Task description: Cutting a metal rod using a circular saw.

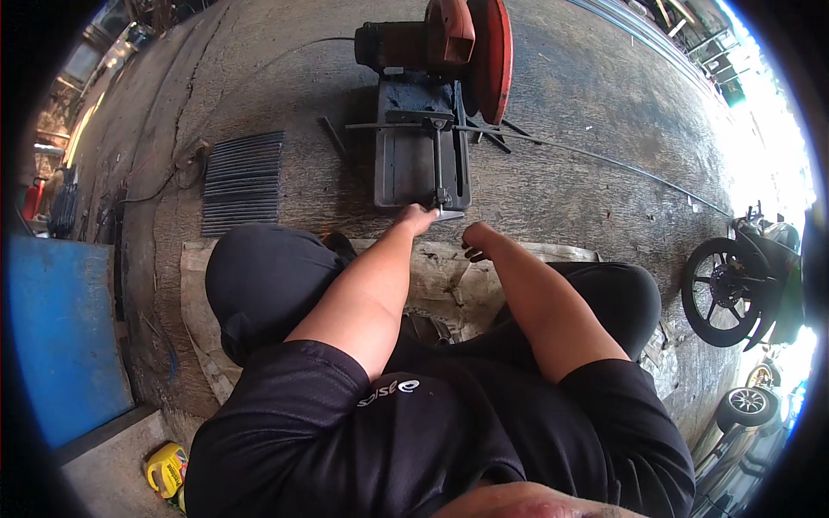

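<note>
In front of me stands a red chop saw (pixel 449 39) with a large red blade guard and a dark metal base (pixel 401 168). A vise screw (pixel 438 160) runs along the base toward me, and a thin metal rod (pixel 587 152) lies crosswise through the vise. My left hand (pixel 418 219) is closed around the vise handle (pixel 448 215) at the base's near end; the fingers are partly hidden. Just right of it, my right hand (pixel 478 240) hangs over the cloth with its fingers loosely bent and apart, and nothing shows in it.
Cut metal rods (pixel 243 183) lie side by side on the floor at left. Short dark offcuts (pixel 494 140) lie beside the saw. A worn cloth (pixel 449 281) is under my legs. A blue panel (pixel 65 332), a yellow container (pixel 166 470) and a motorcycle (pixel 734 281) stand around the edges.
</note>
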`<state>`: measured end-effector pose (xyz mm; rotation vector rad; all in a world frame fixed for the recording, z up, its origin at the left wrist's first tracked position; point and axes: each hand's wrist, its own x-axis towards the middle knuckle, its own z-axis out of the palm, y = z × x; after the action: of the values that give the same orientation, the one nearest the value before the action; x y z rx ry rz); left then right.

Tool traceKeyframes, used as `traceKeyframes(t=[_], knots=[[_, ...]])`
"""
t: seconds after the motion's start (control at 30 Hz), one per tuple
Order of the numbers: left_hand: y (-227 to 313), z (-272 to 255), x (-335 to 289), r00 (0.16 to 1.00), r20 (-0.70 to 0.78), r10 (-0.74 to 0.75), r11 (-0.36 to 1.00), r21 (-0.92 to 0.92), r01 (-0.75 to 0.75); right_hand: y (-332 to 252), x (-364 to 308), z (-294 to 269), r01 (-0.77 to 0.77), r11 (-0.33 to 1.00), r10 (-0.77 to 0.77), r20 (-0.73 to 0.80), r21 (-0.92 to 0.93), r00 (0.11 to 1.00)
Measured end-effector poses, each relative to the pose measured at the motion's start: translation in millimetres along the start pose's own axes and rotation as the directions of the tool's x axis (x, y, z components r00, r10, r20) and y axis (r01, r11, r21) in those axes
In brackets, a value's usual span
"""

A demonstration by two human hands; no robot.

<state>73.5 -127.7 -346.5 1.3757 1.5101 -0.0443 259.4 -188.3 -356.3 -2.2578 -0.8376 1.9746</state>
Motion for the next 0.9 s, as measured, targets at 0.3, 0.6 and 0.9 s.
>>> traceKeyframes(t=[0.3, 0.6, 0.9], knots=[[16, 3, -18, 0.979, -0.195, -0.062, 0.906, 0.401, 0.137, -6, 5, -4, -0.018, 0.998, 0.015, -0.037, -0.059, 0.999], [-26, -2, 39, 0.887, -0.366, -0.283, 0.915, -0.379, 0.135, -13, -35, -17, 0.073, 0.873, -0.428, 0.685, 0.483, 0.589], [-10, 14, 13, 0.995, 0.099, 0.001, 0.935, -0.353, 0.034, -5, -15, -12, 0.141, 0.761, 0.091, 0.319, -0.634, 0.943]])
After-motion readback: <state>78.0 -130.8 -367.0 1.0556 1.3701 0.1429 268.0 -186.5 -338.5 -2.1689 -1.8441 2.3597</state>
